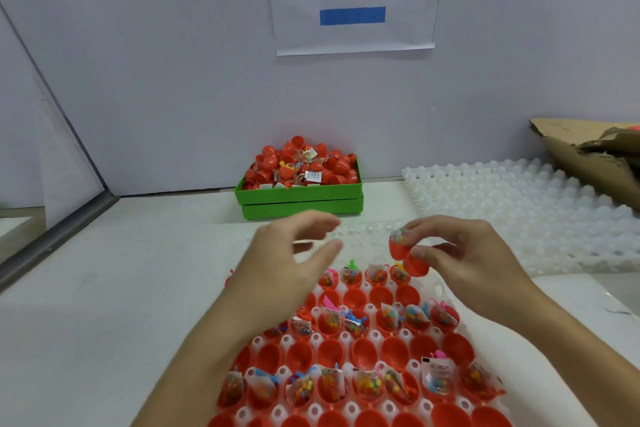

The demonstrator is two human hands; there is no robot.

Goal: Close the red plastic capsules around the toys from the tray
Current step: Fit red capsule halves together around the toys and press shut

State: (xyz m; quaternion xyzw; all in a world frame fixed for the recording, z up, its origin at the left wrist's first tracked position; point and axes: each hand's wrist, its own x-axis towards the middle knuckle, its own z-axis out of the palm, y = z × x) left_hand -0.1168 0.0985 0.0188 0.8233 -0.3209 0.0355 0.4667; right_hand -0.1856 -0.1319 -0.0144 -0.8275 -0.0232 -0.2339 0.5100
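**Capsule lifted clear of the tray for closing**

Right hand (pixel 460 253) pinching a red capsule (pixel 407 253) above the far rows of the tray (pixel 377 336), hinged halves not yet shut, toy packet poking out the top. Raised, probably, for room to snap shut. Left hand (pixel 294 253) empty, fingers loosely spread, just beside the capsule, likely coming in to help press. Open halves seated in tray pockets, toy packets (pixel 367 385) upright and easy to reach. Green bin (pixel 298 198) at the worktop's (pixel 104 322) back, heaped with capsules.
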